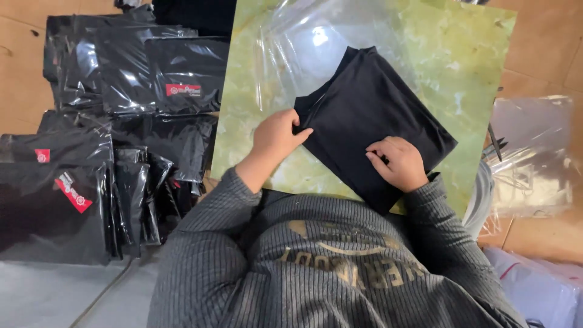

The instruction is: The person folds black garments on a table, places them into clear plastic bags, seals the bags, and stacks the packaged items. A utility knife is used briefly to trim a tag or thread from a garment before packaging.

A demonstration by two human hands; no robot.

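Green marbled worktop (480, 73) under both hands, tilted in view. Off beyond the left hand, a big heap of bagged black garments (109, 133) in glossy wrappers with small red labels, stacked on the floor. Just ahead of the hands, a clear plastic bag (316, 42) lies flat on the worktop, with the far end of the folded black garment (370, 109) seemingly resting on it (mouth hard to make out). Past the right hand, more loose clear bags (534, 152).

Left hand (276, 136) pinches the garment's near-left corner, thumb on top. Right hand (398, 161) presses down flat-curled on the near-right part, not clenched.

Risk, as a judgement: the slick film could slide or bunch if the garment is pushed, and a one-corner pinch might let the fold spring open.
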